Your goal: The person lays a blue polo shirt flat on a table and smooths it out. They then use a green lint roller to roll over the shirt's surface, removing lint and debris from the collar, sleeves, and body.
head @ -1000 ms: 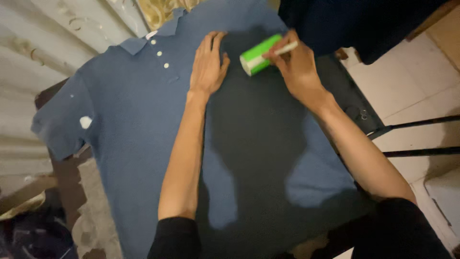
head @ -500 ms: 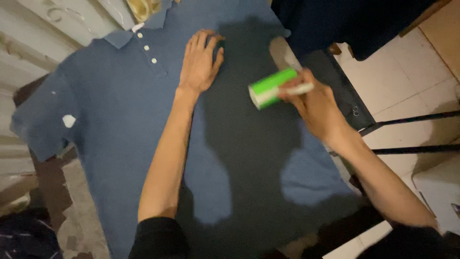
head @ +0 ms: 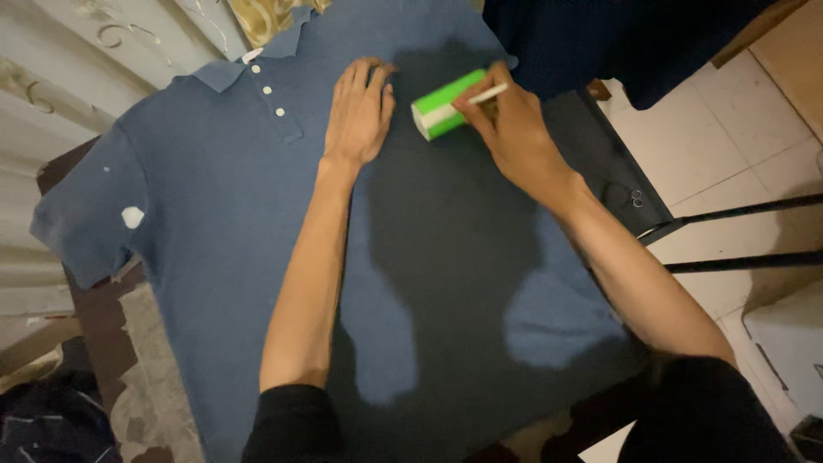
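Observation:
A blue polo shirt (head: 231, 214) lies spread flat on a table, collar and white buttons toward the top left. My left hand (head: 358, 111) presses flat on the shirt's upper chest, fingers slightly apart. My right hand (head: 506, 129) grips the white handle of a green lint roller (head: 441, 105), which rests on the shirt just right of my left hand. A white spot (head: 132, 217) marks the shirt's left sleeve.
A dark garment (head: 600, 43) hangs over the table's far right corner. Pale patterned curtains (head: 69, 69) hang at the upper left. White floor tiles (head: 737, 146) and dark metal bars (head: 737, 257) lie to the right. The worn table edge (head: 137, 360) shows at lower left.
My right hand pulled the lint roller down the shirt, then pushed it back up beside my left hand. The left hand stayed pressed flat on the shirt.

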